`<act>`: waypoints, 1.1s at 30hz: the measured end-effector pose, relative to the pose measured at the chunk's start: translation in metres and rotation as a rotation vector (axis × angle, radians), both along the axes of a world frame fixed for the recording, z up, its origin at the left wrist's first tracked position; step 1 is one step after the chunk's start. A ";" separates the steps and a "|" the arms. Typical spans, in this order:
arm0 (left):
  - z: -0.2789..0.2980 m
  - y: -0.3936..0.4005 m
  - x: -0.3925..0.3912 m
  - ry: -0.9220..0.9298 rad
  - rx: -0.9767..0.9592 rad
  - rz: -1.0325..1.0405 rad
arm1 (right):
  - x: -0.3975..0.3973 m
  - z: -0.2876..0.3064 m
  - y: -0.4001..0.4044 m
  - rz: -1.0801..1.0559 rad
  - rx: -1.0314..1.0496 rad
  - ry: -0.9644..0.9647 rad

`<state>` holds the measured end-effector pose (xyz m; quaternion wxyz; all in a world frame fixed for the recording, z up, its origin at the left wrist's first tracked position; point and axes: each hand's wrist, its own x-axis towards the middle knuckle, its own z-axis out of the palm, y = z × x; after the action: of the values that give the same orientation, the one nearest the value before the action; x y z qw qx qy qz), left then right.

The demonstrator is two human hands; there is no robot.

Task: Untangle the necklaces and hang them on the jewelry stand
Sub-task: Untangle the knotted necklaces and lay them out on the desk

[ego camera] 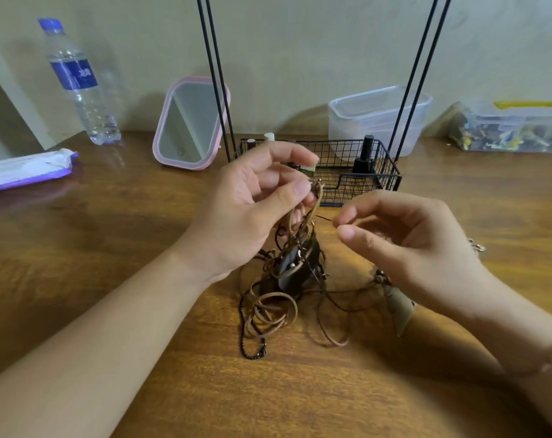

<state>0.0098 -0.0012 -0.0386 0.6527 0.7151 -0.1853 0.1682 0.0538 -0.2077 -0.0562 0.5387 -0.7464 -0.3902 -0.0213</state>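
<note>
A tangle of brown cord necklaces [287, 279] with a dark pendant and a black bead chain lies mid-table, partly lifted. My left hand [252, 203] pinches the top of the brown cords between thumb and fingers, holding them up above the pile. My right hand [404, 245] hovers to the right, its thumb and forefinger pinching a thin dark thread that runs from the tangle. A tan cone-shaped pendant [399, 306] lies under my right wrist. The jewelry stand [391, 175] is a black wire basket with tall black rods rising out of view behind my hands.
A wooden table [142, 248] holds a pink-framed mirror [189, 121], a water bottle [79, 83] and a purple wipes pack [28, 170] at the left. Two clear plastic containers [379, 118] stand at the back right. A black bottle [364, 156] sits in the basket.
</note>
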 end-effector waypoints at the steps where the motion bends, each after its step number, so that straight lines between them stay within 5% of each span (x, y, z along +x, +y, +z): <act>1: 0.001 -0.001 -0.001 -0.003 -0.009 -0.019 | -0.004 0.000 0.003 0.058 0.052 0.060; 19: 0.002 -0.003 -0.005 0.084 0.093 -0.019 | -0.008 0.006 0.011 -0.022 0.180 0.138; 28: -0.002 -0.001 -0.002 0.031 0.199 0.085 | -0.004 0.009 0.008 0.052 0.387 0.384; 33: 0.000 0.004 -0.001 0.091 -0.052 -0.014 | 0.000 0.014 -0.002 0.210 0.185 0.418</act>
<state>0.0085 0.0028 -0.0385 0.6800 0.7034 -0.1562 0.1356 0.0534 -0.2097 -0.0418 0.6730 -0.6375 -0.3420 0.1539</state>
